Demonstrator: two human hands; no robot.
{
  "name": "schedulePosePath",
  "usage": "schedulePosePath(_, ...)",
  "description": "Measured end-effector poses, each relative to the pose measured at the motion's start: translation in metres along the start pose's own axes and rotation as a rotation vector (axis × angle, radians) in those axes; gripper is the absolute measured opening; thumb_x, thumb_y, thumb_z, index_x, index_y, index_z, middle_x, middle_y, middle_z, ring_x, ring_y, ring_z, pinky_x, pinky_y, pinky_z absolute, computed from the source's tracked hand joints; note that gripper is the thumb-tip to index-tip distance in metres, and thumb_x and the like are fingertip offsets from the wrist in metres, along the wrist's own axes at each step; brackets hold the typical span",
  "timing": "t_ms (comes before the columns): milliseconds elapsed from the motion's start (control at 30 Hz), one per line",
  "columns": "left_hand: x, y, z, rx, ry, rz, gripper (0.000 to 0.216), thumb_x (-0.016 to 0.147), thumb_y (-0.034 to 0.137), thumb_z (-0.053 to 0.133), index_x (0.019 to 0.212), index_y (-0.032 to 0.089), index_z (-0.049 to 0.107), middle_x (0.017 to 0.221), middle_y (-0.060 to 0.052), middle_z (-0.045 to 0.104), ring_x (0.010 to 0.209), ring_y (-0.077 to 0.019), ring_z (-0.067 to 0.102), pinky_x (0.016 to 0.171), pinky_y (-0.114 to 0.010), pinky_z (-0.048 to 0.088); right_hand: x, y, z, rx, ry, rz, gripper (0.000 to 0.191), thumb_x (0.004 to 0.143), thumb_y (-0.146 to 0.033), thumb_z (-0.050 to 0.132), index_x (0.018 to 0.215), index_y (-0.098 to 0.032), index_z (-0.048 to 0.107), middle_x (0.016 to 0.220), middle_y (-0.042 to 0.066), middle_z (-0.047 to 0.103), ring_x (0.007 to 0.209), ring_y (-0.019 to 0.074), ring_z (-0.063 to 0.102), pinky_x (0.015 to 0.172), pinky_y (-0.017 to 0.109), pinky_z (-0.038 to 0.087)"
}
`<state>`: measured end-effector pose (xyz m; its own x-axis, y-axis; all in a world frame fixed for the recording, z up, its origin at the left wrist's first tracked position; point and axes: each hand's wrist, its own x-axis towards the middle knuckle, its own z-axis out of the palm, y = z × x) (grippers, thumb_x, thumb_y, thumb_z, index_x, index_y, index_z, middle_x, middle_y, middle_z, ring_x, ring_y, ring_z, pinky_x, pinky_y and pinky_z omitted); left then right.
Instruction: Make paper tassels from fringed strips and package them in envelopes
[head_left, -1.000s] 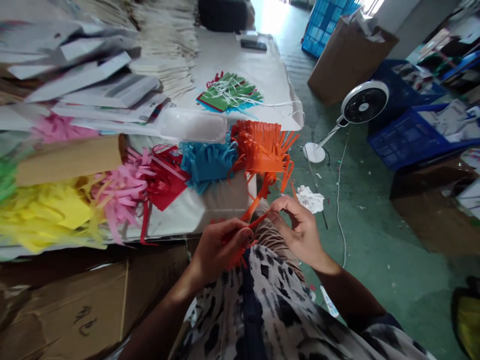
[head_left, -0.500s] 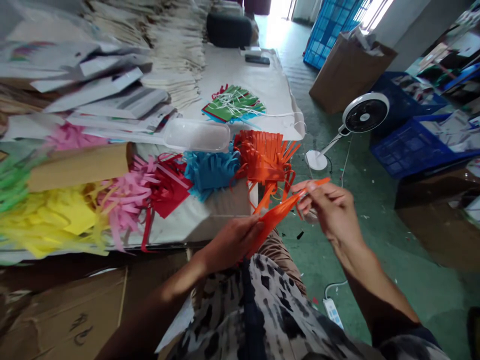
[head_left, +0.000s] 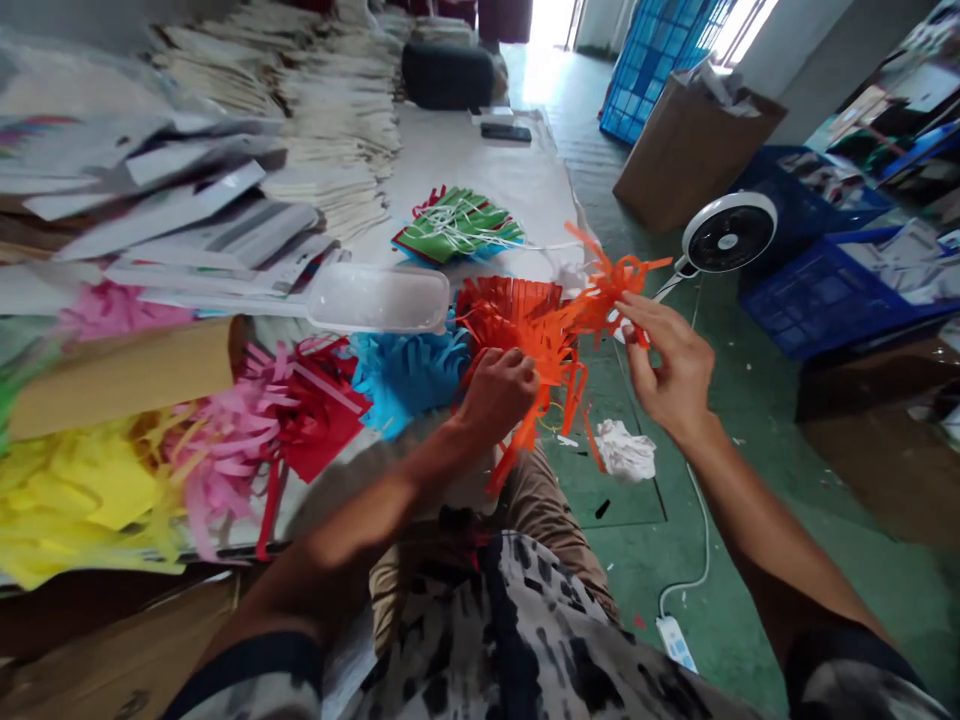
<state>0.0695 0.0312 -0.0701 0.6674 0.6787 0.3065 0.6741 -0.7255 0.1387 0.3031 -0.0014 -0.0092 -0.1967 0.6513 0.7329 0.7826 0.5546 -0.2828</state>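
My left hand (head_left: 496, 394) is closed on the orange fringed paper pile (head_left: 517, 310) at the table's near right corner. My right hand (head_left: 670, 365) pinches a separate orange fringed paper piece (head_left: 611, 282), held up to the right of that pile. Loose orange strips hang down below my left hand. Along the table edge to the left lie blue fringed paper (head_left: 409, 365), red fringed paper (head_left: 319, 400), pink fringed paper (head_left: 225, 440) and yellow fringed paper (head_left: 82, 490).
A clear plastic box (head_left: 379, 298) lies behind the blue paper. Green fringed pieces with white string (head_left: 457, 222) sit farther back. Stacks of paper fill the table's left. A white fan (head_left: 724, 232), a crumpled white paper (head_left: 626, 450), a cardboard box (head_left: 694, 130) and blue crates (head_left: 821, 285) stand on the green floor.
Both hands rose from my lap to the table corner. My left hand went onto the orange pile, and my right hand lifted an orange fringed piece up and to the right.
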Motion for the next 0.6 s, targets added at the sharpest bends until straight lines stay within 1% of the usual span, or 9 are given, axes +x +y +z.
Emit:
schedulePosePath(67, 0.001, -0.005, -0.003, -0.088, 0.023, -0.080, 0.021, 0.097, 0.015, 0.063, 0.081, 0.019, 0.076, 0.094, -0.008, 0.077, 0.096, -0.0262, 0.065, 0.086, -0.042, 0.045, -0.007, 0.009, 0.009, -0.017, -0.053, -0.011, 0.040, 0.103, -0.018, 0.054, 0.140, -0.031, 0.065, 0.141, 0.007, 0.070, 0.130, 0.0265, 0.068, 0.110, 0.051, 0.057)
schedulePosePath(133, 0.005, -0.011, -0.007, -0.141, 0.039, -0.144, 0.020, 0.095, 0.019, 0.067, 0.077, 0.020, 0.076, 0.090, -0.006, 0.077, 0.091, -0.0248, 0.066, 0.081, -0.040, 0.047, -0.011, 0.016, 0.014, -0.041, -0.091, -0.026, 0.045, 0.103, -0.016, 0.053, 0.144, -0.032, 0.061, 0.145, 0.008, 0.068, 0.132, 0.0267, 0.066, 0.112, 0.052, 0.056)
schedulePosePath(233, 0.015, -0.020, -0.012, -0.219, 0.092, -0.241, 0.013, 0.088, 0.016, 0.070, 0.077, 0.020, 0.078, 0.088, -0.005, 0.078, 0.086, -0.0220, 0.068, 0.075, -0.034, 0.048, -0.014, 0.021, 0.014, -0.093, -0.117, -0.060, 0.053, 0.101, -0.014, 0.054, 0.151, -0.033, 0.054, 0.150, 0.008, 0.064, 0.134, 0.0275, 0.064, 0.111, 0.052, 0.056)
schedulePosePath(300, 0.022, -0.027, -0.015, -0.392, 0.152, -0.336, 0.011, 0.082, 0.013, 0.072, 0.077, 0.020, 0.079, 0.086, -0.004, 0.079, 0.084, -0.0200, 0.070, 0.074, -0.031, 0.049, -0.016, 0.019, 0.012, -0.144, -0.122, -0.067, 0.058, 0.100, -0.012, 0.054, 0.154, -0.034, 0.050, 0.153, 0.009, 0.061, 0.135, 0.0288, 0.063, 0.108, 0.053, 0.056)
schedulePosePath(367, 0.028, -0.037, -0.017, -0.629, 0.207, -0.411, 0.007, 0.077, 0.014, 0.077, 0.076, 0.020, 0.080, 0.082, -0.003, 0.079, 0.079, -0.0183, 0.071, 0.074, -0.030, 0.050, -0.022, 0.013, 0.011, -0.190, -0.159, -0.043, 0.061, 0.099, -0.012, 0.053, 0.156, -0.032, 0.047, 0.156, 0.011, 0.058, 0.137, 0.0302, 0.061, 0.108, 0.054, 0.056)
schedulePosePath(433, 0.032, -0.049, -0.021, -0.845, 0.234, -0.441, 0.003, 0.072, 0.019, 0.082, 0.075, 0.019, 0.080, 0.076, -0.003, 0.078, 0.073, -0.0165, 0.069, 0.071, -0.028, 0.050, -0.032, 0.005, 0.013, -0.201, -0.252, 0.000, 0.059, 0.098, -0.014, 0.053, 0.155, -0.026, 0.049, 0.156, 0.013, 0.057, 0.139, 0.0311, 0.060, 0.109, 0.054, 0.054)
schedulePosePath(467, 0.034, -0.054, -0.023, -0.937, 0.242, -0.452, 0.006, 0.070, 0.021, 0.084, 0.074, 0.019, 0.080, 0.073, -0.002, 0.077, 0.069, -0.0154, 0.068, 0.068, -0.027, 0.050, -0.037, 0.001, 0.014, -0.196, -0.321, 0.022, 0.056, 0.097, -0.016, 0.054, 0.153, -0.024, 0.052, 0.155, 0.013, 0.058, 0.139, 0.0314, 0.060, 0.109, 0.053, 0.054)
schedulePosePath(533, 0.035, -0.063, -0.027, -1.064, 0.257, -0.472, 0.010, 0.067, 0.024, 0.085, 0.073, 0.018, 0.080, 0.069, -0.002, 0.075, 0.063, -0.0129, 0.063, 0.062, -0.026, 0.048, -0.045, -0.006, 0.017, -0.184, -0.488, 0.050, 0.047, 0.097, -0.021, 0.057, 0.143, -0.020, 0.062, 0.149, 0.013, 0.064, 0.132, 0.0327, 0.065, 0.102, 0.053, 0.056)
schedulePosePath(600, 0.037, -0.068, -0.031, -1.104, 0.261, -0.475, 0.011, 0.066, 0.024, 0.085, 0.073, 0.018, 0.079, 0.067, -0.001, 0.073, 0.060, -0.0113, 0.060, 0.058, -0.024, 0.046, -0.047, -0.012, 0.017, -0.180, -0.646, 0.053, 0.037, 0.096, -0.029, 0.061, 0.131, -0.021, 0.070, 0.145, 0.012, 0.068, 0.122, 0.0344, 0.071, 0.092, 0.054, 0.057)
